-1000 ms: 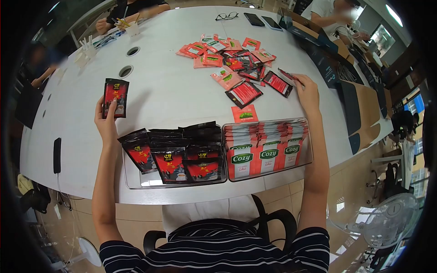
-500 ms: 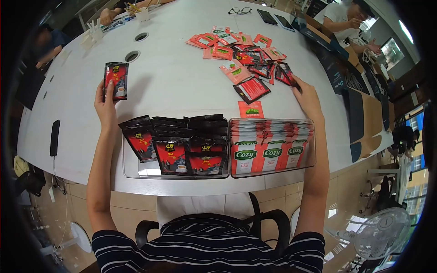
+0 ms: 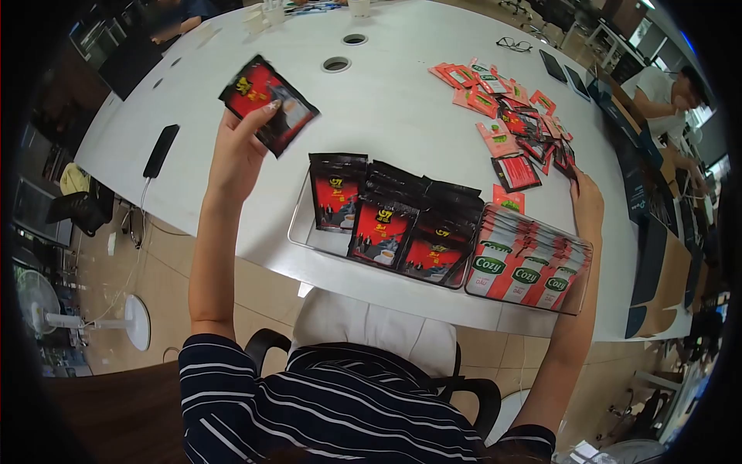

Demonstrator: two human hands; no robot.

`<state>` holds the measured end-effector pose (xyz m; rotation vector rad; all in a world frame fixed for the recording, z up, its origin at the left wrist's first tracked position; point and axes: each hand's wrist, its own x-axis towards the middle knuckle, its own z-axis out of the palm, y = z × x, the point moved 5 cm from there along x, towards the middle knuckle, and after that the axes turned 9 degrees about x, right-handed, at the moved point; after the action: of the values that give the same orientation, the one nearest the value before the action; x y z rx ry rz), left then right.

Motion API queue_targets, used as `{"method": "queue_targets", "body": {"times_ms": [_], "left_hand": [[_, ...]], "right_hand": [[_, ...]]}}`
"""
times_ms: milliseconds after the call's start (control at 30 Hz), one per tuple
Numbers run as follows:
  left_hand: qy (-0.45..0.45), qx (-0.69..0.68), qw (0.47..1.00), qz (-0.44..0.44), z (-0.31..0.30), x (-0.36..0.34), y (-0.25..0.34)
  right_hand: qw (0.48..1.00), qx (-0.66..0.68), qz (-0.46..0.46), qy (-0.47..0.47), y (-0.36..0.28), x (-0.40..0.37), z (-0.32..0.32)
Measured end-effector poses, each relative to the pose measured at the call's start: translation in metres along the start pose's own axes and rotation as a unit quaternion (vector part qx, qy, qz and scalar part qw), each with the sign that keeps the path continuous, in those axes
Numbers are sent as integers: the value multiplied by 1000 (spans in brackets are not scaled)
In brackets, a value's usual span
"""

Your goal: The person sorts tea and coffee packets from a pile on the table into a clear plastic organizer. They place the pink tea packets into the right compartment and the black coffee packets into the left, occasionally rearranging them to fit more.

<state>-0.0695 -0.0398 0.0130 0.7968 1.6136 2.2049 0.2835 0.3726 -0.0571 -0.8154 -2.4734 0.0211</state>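
A black and red coffee sachet (image 3: 267, 100) is pinched in my left hand (image 3: 241, 147), raised over the table. My right hand (image 3: 586, 197) is closed at the right edge of the loose pile, on a dark sachet (image 3: 565, 158). Red Cozy packets (image 3: 495, 93) and several dark sachets make up that pile. Near the table's front edge, one clear bin (image 3: 305, 232) holds upright coffee sachets (image 3: 382, 232). The clear bin beside it (image 3: 576, 301) holds rows of Cozy packets (image 3: 525, 271).
Glasses (image 3: 514, 45) and two phones (image 3: 553, 66) lie at the back right, near open boxes (image 3: 657, 263). A black device with a cable (image 3: 161, 151) is at left. Cups (image 3: 359, 8) stand at the back. Other people sit at the far left and right.
The view has turned, so the table and bins appear shifted and tilted. My left hand's sachet has tilted and come nearer the coffee bin. My right hand remains at the pile's edge.
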Motion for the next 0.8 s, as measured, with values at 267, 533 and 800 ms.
{"method": "queue_targets", "body": {"times_ms": [267, 533, 800], "left_hand": [[-223, 316, 918, 89, 42, -56, 16], [-196, 601, 746, 209, 55, -72, 25], [-168, 725, 603, 287, 64, -78, 22]], "right_hand": [[997, 13, 57, 57, 2, -7, -13], [974, 124, 79, 175, 16, -13, -31], [897, 368, 115, 213, 52, -5, -22]]}}
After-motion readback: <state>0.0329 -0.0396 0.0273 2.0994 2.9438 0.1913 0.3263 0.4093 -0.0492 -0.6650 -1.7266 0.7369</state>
